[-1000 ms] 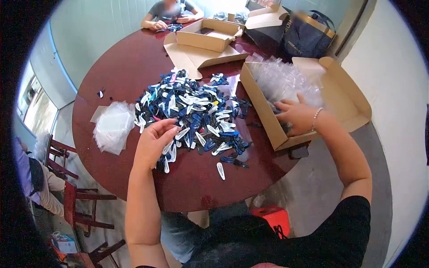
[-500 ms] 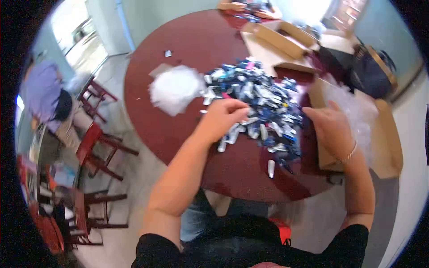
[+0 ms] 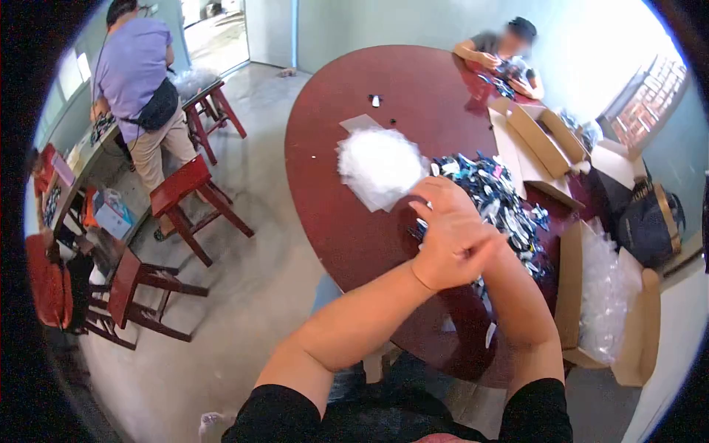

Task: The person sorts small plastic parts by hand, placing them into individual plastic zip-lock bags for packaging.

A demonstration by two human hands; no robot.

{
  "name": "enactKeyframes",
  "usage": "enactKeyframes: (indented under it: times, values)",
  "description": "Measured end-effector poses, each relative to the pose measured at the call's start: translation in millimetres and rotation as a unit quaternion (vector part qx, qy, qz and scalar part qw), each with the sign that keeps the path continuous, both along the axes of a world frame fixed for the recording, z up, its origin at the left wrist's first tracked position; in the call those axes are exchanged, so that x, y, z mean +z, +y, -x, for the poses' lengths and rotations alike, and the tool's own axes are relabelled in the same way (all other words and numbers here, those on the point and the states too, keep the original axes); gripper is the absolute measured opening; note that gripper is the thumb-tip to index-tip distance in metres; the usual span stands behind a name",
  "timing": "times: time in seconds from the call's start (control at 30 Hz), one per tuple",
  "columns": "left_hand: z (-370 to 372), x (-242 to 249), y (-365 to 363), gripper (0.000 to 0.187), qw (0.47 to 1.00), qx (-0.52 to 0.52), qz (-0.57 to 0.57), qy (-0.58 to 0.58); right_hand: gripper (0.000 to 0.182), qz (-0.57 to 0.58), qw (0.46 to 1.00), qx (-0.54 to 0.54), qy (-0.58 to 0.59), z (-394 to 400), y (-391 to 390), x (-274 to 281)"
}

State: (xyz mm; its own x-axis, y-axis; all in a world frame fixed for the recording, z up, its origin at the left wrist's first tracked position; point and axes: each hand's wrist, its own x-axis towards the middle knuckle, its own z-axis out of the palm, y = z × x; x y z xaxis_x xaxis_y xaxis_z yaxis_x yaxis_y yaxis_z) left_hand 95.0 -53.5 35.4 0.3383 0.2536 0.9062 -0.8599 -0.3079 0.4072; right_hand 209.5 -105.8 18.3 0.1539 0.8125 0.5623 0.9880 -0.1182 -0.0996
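My left hand (image 3: 456,255) is in front of my right forearm, over the near side of the pile of small dark and white plastic pieces (image 3: 509,214). Its fingers are curled together, and what they may hold is hidden. Beyond it, my right hand (image 3: 443,198) reaches across to the left, between the pile and a stack of clear plastic bags (image 3: 380,166). The fingers of that hand are bent toward the thumb beside the bags, with a tiny dark spot at the tips that I cannot make out.
An open carton (image 3: 572,295) of clear bags stands at the right, with flattened cardboard (image 3: 543,140) behind. A person (image 3: 509,55) sits across the round table (image 3: 332,96); another person (image 3: 136,74) stands at the left near red stools (image 3: 181,184). A black bag (image 3: 650,225) is far right.
The view has swung left and up. My right hand has moved from the right of the pile to its left side, and my arms now cross.
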Motion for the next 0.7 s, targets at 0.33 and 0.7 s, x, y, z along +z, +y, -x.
enactKeyframes:
  times: [0.33, 0.7]
  values:
    - [1.8, 7.0, -2.8, 0.022, 0.997, -0.058, 0.045, 0.016, 0.017, 0.228, 0.919, -0.259, -0.193, 3.5, 25.9, -7.1]
    - [-4.5, -2.3, -7.7, 0.016, 0.997, -0.047, 0.022, 0.055, 0.006, 0.13, 0.967, -0.194, -0.101, -9.5, 10.1, -3.4]
